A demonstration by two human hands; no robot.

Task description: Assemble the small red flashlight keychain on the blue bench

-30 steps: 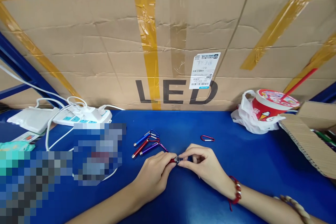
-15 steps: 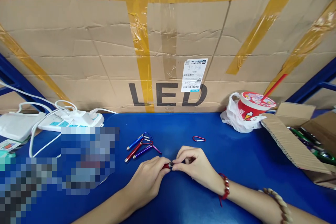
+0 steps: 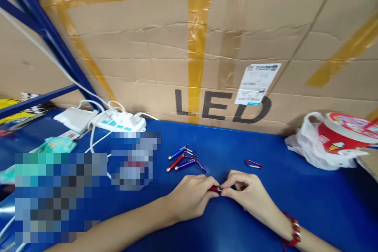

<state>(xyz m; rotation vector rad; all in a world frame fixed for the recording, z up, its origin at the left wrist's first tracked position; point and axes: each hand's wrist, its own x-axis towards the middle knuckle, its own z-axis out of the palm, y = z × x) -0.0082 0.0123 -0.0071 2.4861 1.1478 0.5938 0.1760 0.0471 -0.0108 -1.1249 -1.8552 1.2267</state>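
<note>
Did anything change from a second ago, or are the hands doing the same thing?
Mostly the head camera swung left, so everything slid right in view. The left hand and right hand still pinch the small red flashlight between them, low on the blue table. The three keychain lights and the loose red clip lie where they were.

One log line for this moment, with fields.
left hand: holds red penlight | right hand: pinches its tip | table: three penlights, red carabiner
</note>
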